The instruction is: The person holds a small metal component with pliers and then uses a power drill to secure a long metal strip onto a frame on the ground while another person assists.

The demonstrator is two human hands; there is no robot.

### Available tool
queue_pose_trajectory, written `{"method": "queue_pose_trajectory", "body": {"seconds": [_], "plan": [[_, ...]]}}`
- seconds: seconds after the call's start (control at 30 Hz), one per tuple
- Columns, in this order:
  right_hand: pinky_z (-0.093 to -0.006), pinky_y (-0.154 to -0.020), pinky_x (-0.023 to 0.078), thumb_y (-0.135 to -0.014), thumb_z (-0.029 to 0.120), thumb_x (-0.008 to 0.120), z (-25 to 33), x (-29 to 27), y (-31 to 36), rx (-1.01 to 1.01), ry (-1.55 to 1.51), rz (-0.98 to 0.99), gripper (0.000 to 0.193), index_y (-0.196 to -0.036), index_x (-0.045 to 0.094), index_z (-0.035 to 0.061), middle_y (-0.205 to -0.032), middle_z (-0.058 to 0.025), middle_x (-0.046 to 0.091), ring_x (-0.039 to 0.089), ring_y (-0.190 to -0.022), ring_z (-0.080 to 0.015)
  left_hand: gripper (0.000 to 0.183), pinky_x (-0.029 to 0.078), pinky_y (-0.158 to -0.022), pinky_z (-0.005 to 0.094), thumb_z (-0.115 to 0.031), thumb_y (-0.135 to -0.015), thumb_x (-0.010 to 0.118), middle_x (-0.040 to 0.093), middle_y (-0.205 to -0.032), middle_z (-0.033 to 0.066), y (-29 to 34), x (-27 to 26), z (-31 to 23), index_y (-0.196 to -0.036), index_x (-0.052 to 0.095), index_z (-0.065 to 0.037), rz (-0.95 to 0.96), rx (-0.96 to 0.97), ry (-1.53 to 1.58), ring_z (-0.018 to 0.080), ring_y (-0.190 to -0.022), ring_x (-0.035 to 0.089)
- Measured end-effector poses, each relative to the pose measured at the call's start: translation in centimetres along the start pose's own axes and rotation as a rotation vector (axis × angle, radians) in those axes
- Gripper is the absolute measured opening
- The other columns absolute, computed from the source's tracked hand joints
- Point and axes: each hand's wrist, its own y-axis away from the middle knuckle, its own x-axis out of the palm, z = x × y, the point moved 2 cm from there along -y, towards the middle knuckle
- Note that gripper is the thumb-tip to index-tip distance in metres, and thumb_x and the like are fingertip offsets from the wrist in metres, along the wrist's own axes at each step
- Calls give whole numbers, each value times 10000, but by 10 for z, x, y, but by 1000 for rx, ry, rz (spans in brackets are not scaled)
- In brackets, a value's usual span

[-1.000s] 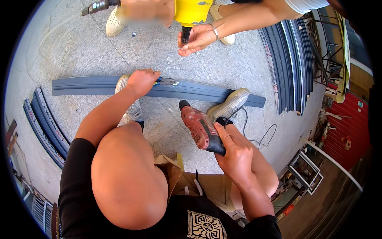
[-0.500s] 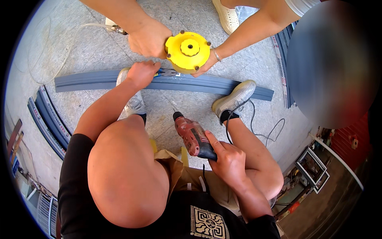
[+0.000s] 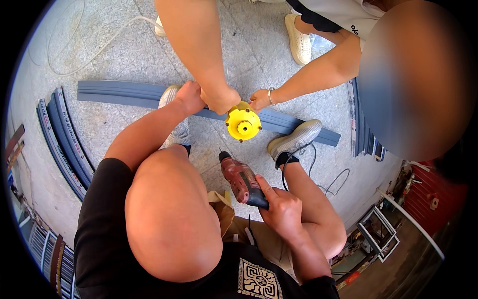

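Observation:
My right hand (image 3: 285,212) is wrapped round the handle of a red and black corded power drill (image 3: 240,180), its bit pointing forward and slightly left. My left hand (image 3: 191,98) lies closed at the grey grooved strip (image 3: 127,93) by my left shoe. Half a second ago a pair of pliers showed at its fingers; their jaws are now behind a co-worker's hand (image 3: 222,100). That co-worker grips a yellow tool with a round bolted cap (image 3: 243,123) over the strip, just beyond the drill. The co-worker's other hand (image 3: 260,99) touches the tool's far side.
My shoes (image 3: 294,141) rest on the strip. The drill's black cord (image 3: 342,179) loops on the floor to the right. More grey strips lie at left (image 3: 69,137) and right (image 3: 359,119). A pale hose (image 3: 112,42) curves across the far left. Metal frames (image 3: 381,231) stand at lower right.
The co-worker has brought the yellow tool nearer to me and tilted it, and leans further in. The pliers' jaws have gone out of sight. My right hand still holds the drill.

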Motion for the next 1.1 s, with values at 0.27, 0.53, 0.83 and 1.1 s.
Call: {"method": "queue_pose_trajectory", "body": {"seconds": [0.27, 0.53, 0.83, 1.1], "plan": [[-402, -643, 589, -686, 74, 820, 10, 5, -8, -106, 24, 53, 893, -1553, 633, 179, -877, -47, 721, 718, -741, -251, 182, 612, -848, 450, -195, -948, 633, 786, -1083, 121, 7, 3, 9, -1013, 778, -107, 11, 28, -44, 308, -1041, 761], [-404, -672, 596, -685, 61, 815, 9, 3, -6, -96, 51, 52, 888, -1549, 632, 164, -894, -59, 732, 724, -762, -264, 194, 601, -858, 462, -175, -957, 597, 759, -1092, 139, -8, -49, -29, -1020, 757, -84, 222, -95, 26, 327, -1039, 760], [-428, -664, 592, -715, 46, 813, 13, 1, -2, -114, 55, 11, 816, -1510, 662, 150, -866, -73, 741, 721, -732, -288, 190, 407, -1162, 604, -235, -988, 632, 707, -1142, 45, -11, -47, -45, -1039, 797, -155, 168, 146, -575, 245, -1189, 621], [-417, -700, 602, -703, 45, 799, 16, 0, 6, -145, 42, -8, 839, -1521, 641, 154, -875, -51, 725, 731, -781, -274, 249, 356, -1228, 681, -171, -990, 633, 666, -1142, 62, 5, -124, -16, -1225, 710, -148, 78, -105, -571, 269, -1195, 645]]}}
